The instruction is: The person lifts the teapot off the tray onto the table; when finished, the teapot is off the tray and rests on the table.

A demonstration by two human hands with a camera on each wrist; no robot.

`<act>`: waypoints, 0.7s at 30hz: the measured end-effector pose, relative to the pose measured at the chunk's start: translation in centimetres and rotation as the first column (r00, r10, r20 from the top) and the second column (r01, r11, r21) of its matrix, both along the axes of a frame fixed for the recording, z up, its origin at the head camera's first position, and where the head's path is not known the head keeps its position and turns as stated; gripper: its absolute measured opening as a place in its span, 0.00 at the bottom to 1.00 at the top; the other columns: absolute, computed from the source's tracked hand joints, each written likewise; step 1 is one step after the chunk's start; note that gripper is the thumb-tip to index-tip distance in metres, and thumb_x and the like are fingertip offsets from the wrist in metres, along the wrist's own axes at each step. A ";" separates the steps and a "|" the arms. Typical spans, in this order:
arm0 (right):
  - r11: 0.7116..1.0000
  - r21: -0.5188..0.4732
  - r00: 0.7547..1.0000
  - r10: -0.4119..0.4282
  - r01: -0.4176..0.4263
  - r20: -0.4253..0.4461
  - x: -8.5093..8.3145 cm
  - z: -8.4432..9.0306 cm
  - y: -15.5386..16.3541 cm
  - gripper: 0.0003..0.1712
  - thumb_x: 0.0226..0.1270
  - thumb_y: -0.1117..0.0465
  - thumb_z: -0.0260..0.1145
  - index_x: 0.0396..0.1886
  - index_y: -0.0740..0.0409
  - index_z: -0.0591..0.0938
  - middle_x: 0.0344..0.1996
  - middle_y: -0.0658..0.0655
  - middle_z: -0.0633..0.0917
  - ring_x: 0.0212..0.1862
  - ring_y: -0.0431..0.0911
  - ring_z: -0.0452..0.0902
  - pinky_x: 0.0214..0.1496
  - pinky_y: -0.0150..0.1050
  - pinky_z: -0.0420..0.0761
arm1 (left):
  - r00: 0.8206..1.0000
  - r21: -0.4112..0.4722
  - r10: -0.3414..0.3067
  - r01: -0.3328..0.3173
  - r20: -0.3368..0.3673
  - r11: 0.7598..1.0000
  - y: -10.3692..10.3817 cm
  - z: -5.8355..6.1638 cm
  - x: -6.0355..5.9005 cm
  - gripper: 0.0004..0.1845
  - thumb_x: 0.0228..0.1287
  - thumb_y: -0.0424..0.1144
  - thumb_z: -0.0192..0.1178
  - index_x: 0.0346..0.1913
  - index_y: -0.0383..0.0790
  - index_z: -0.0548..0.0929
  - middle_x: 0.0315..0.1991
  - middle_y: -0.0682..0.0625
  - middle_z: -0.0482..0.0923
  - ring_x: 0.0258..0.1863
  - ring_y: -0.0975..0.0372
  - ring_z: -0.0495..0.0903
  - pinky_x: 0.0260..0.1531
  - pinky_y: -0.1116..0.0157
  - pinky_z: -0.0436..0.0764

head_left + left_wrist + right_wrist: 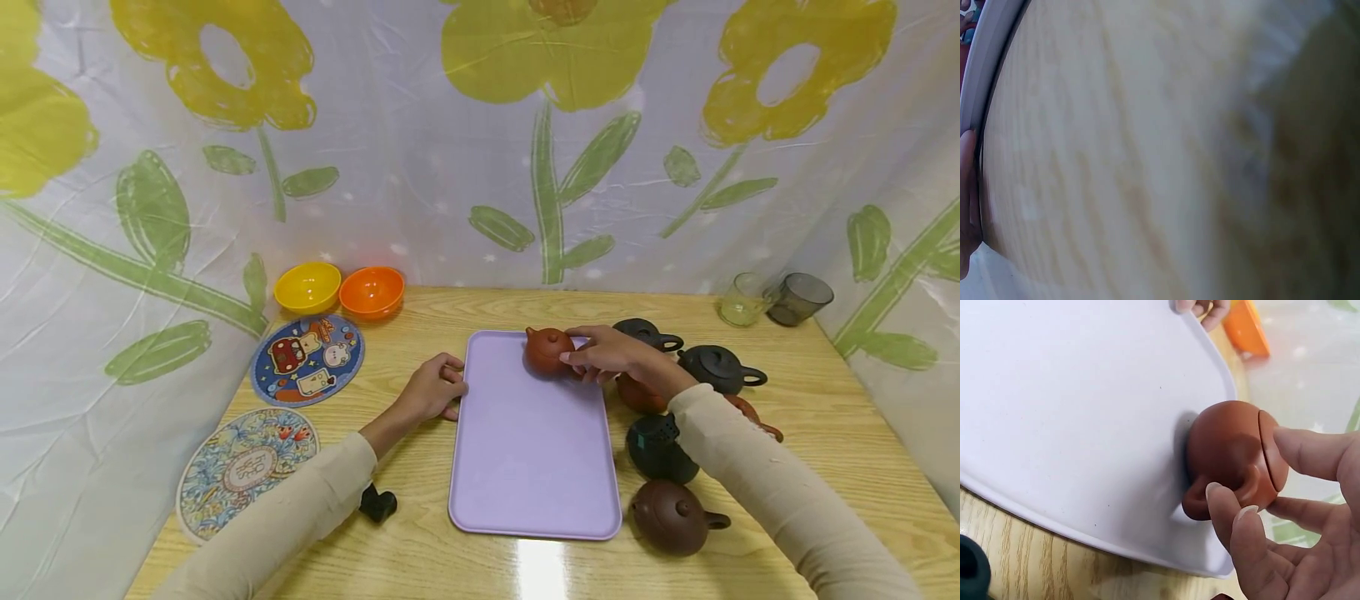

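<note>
A reddish-brown clay teapot (546, 354) sits at the far right end of a lilac rectangular tray (532, 458), its spout pointing left. My right hand (611, 352) holds this teapot from the right. In the right wrist view, the thumb lies against the lid of the teapot (1225, 444) and two fingertips are at its looped handle. My left hand (430, 390) grips the tray's left rim. Only part of that hand (967, 200) shows at the edge of the left wrist view, against the rim (988, 62).
Right of the tray stand several teapots, among them a dark brown one (671, 517), a dark green one (660, 450) and a black one (716, 367). Two glasses (799, 300) are behind them. Left are yellow (307, 287) and orange (372, 292) bowls and two round mats (307, 358).
</note>
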State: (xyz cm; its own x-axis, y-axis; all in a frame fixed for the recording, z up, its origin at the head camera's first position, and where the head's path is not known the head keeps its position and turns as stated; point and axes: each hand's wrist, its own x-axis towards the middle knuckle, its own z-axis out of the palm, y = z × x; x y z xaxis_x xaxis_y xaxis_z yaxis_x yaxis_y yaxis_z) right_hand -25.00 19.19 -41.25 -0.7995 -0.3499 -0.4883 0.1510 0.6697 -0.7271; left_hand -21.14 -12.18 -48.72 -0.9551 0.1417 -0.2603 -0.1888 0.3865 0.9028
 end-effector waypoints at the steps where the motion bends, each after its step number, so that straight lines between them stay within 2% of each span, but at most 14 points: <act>1: 1.000 0.002 1.000 -0.006 0.006 -0.001 0.0 0.0 0.0 0.43 0.71 0.51 0.65 0.79 0.58 0.58 0.42 0.63 0.83 0.41 0.54 0.83 0.36 0.38 0.84 | 1.000 0.001 0.001 -0.001 0.000 1.000 0.0 0.0 0.0 0.20 0.64 0.28 0.63 0.58 0.36 0.76 0.41 0.44 0.76 0.31 0.59 0.80 0.21 0.61 0.89; 6: 0.999 0.029 0.999 -0.032 0.032 0.004 0.2 -0.2 -0.1 0.41 0.72 0.51 0.64 0.78 0.58 0.59 0.47 0.64 0.82 0.40 0.51 0.83 0.37 0.37 0.84 | 1.000 0.003 -0.002 0.002 -0.003 1.000 -0.1 0.0 0.1 0.20 0.64 0.28 0.63 0.58 0.36 0.76 0.41 0.43 0.76 0.31 0.59 0.80 0.22 0.61 0.89; 12: 0.998 0.051 0.999 -0.040 0.040 0.008 0.7 0.0 0.1 0.39 0.72 0.50 0.64 0.74 0.63 0.63 0.50 0.65 0.81 0.38 0.48 0.82 0.38 0.38 0.85 | 1.000 0.001 -0.001 0.001 -0.007 1.000 0.0 0.0 0.0 0.20 0.63 0.28 0.63 0.58 0.36 0.76 0.41 0.43 0.76 0.30 0.59 0.80 0.21 0.61 0.89; 17: 0.996 0.083 0.999 -0.044 0.044 -0.001 1.0 0.3 0.1 0.28 0.73 0.50 0.64 0.61 0.67 0.74 0.48 0.65 0.82 0.35 0.46 0.83 0.37 0.39 0.86 | 1.000 -0.002 -0.002 0.002 -0.006 1.000 -0.1 -0.1 -0.1 0.20 0.63 0.28 0.63 0.57 0.36 0.76 0.41 0.43 0.76 0.31 0.59 0.80 0.21 0.61 0.89; 21: 0.995 0.093 0.999 -0.029 0.031 -0.020 1.2 0.3 0.0 0.23 0.73 0.51 0.63 0.53 0.67 0.80 0.45 0.64 0.82 0.32 0.46 0.81 0.36 0.40 0.87 | 1.000 0.001 -0.003 0.003 -0.006 1.000 0.0 -0.1 -0.1 0.20 0.63 0.28 0.63 0.58 0.36 0.76 0.41 0.43 0.76 0.31 0.59 0.80 0.21 0.61 0.89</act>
